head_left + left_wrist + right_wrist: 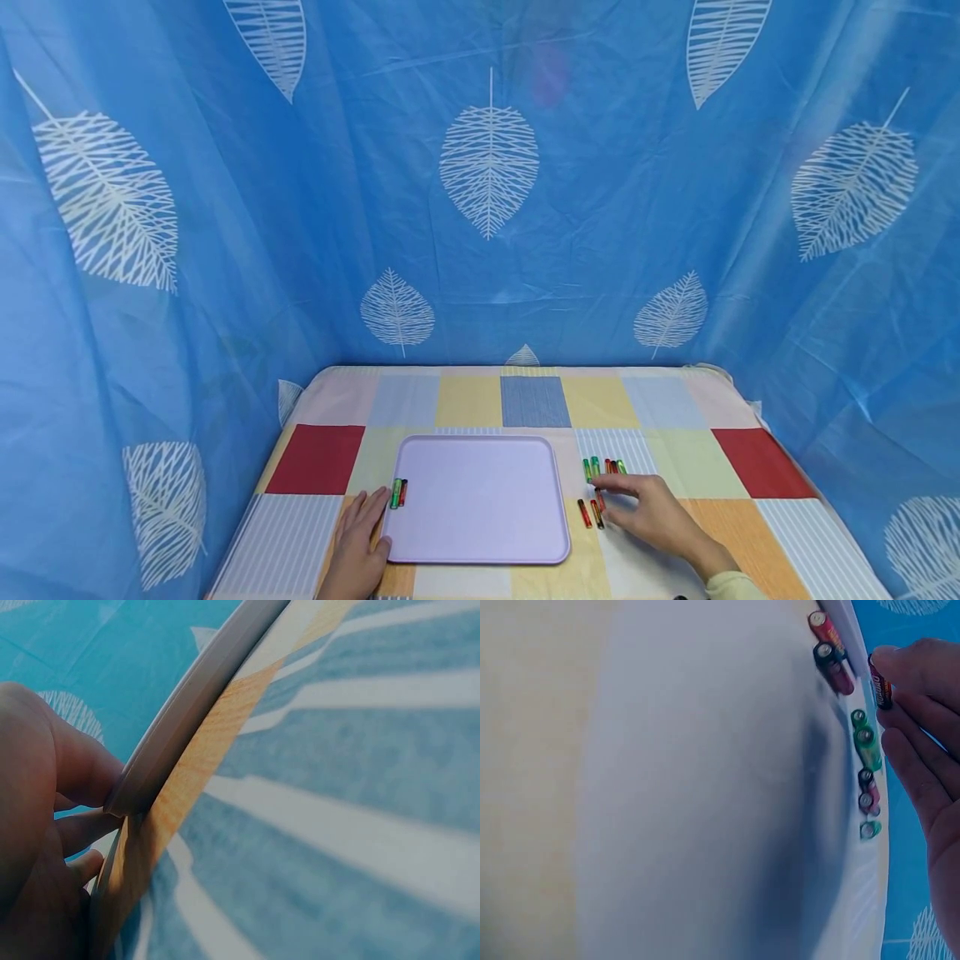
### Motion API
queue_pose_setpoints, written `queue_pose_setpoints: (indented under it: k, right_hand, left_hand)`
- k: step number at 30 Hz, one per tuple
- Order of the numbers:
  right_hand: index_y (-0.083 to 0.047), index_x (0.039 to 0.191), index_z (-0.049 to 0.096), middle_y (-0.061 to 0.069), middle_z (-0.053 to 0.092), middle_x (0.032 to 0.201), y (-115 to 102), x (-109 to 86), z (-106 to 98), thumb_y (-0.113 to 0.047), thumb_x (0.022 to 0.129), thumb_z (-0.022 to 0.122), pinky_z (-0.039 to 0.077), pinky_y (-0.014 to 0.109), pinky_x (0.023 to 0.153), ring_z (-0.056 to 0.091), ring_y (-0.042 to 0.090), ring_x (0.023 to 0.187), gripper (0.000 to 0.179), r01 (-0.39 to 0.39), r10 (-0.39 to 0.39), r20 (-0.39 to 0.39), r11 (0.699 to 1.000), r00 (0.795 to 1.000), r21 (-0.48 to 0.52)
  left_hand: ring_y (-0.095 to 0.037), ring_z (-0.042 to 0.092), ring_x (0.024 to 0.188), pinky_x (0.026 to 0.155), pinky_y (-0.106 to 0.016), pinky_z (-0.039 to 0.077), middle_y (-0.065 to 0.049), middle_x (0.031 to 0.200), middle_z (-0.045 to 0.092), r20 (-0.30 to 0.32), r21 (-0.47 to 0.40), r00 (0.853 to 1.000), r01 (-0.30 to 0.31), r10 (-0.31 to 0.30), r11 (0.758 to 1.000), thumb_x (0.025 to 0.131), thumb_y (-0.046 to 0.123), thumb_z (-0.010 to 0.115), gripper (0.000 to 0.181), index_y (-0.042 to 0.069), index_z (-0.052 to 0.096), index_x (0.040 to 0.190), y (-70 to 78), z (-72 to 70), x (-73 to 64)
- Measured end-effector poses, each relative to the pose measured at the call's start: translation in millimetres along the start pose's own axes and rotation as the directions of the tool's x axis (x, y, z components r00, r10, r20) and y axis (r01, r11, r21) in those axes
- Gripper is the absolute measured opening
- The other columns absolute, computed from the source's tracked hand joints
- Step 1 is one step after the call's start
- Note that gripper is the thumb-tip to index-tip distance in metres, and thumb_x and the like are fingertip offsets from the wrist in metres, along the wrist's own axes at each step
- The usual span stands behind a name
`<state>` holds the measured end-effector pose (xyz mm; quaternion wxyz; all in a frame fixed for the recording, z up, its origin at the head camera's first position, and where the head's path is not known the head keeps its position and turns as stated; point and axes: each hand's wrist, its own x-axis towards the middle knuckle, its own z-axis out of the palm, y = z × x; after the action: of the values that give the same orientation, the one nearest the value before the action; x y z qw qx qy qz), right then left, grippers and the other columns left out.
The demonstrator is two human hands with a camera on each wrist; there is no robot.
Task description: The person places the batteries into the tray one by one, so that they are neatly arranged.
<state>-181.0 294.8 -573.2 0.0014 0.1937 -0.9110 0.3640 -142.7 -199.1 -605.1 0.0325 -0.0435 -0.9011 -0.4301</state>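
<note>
My left hand (358, 542) rests at the near left edge of the pale lilac tray (480, 500), fingers extended along its side; in the left wrist view the thumb touches the tray's rim (184, 727). A green battery (396, 493) and a red-and-black battery (403, 492) lie side by side inside the tray's left edge. Right of the tray, my right hand (648, 510) pinches a dark red-and-black battery (880, 686) between thumb and finger. Two more red-and-black batteries, one (584, 514) beside the other (597, 514), lie on the cloth just left of that hand.
Beyond the right hand lies a row of several green and red batteries (622, 467). A patchwork cloth (675, 408) covers the table. Blue curtains (570, 208) with white leaf prints enclose the back and both sides.
</note>
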Motion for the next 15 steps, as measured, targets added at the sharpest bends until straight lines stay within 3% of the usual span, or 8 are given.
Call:
queue_pose_setpoints:
  k: [6,15]
  right_hand:
    - [-0.009,0.131,0.079,0.003,0.082,0.127,-8.9,10.9,3.7,-0.01,0.092,0.086,0.067,0.036,0.099,0.078,0.016,0.115,0.04,0.048,-0.049,0.011,0.999,0.999,0.023]
    - [-0.006,0.134,0.077,0.008,0.08,0.131,-23.5,31.9,15.0,-0.01,0.094,0.085,0.067,0.045,0.1,0.078,0.023,0.118,0.041,0.145,-0.148,0.033,0.987,0.988,0.073]
  left_hand:
    - [-0.057,0.026,0.157,0.126,-0.079,0.014,-0.028,0.163,0.052,-0.003,-0.013,1.0,-0.012,0.012,1.0,0.086,-0.009,0.068,0.071,-0.005,0.056,0.155,0.1,-0.4,-1.0]
    - [-0.056,0.024,0.159,0.128,-0.079,0.011,-0.027,0.165,0.051,0.012,-0.017,1.0,0.019,-0.018,1.0,0.087,-0.009,0.067,0.071,-0.003,0.055,0.157,1.2,-1.4,-0.3]
